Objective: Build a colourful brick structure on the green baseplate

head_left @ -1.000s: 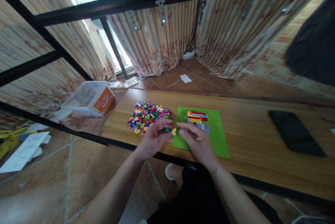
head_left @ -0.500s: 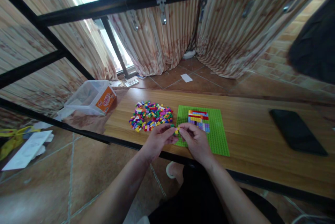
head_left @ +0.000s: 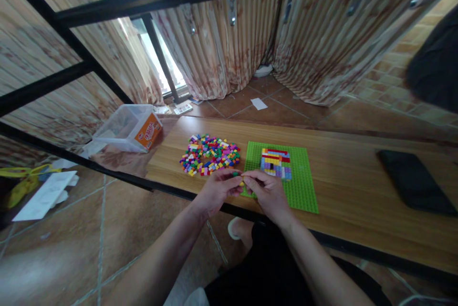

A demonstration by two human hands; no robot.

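Wooden tabletop (head_left: 343, 182), centre of frame: your left hand (head_left: 214, 192), right hand (head_left: 269, 195) pinched together on yellow toy brick (head_left: 242, 183); slack fingertip grip could drop it over near edge (head_left: 171, 192).

We pinched small yellow and green bricks (head_left: 242, 183) between our left hand (head_left: 216, 192) and right hand (head_left: 269, 195), by the near left part of the green board (head_left: 303, 187). A mosaic (head_left: 276, 165) of bricks sat on the board. Left of it, a mixed pile (head_left: 222, 154) lay on the table (head_left: 348, 177); well to the right lay a black slab (head_left: 417, 182). A clear tub (head_left: 119, 129) stood at far left, with curtains (head_left: 222, 58) behind.
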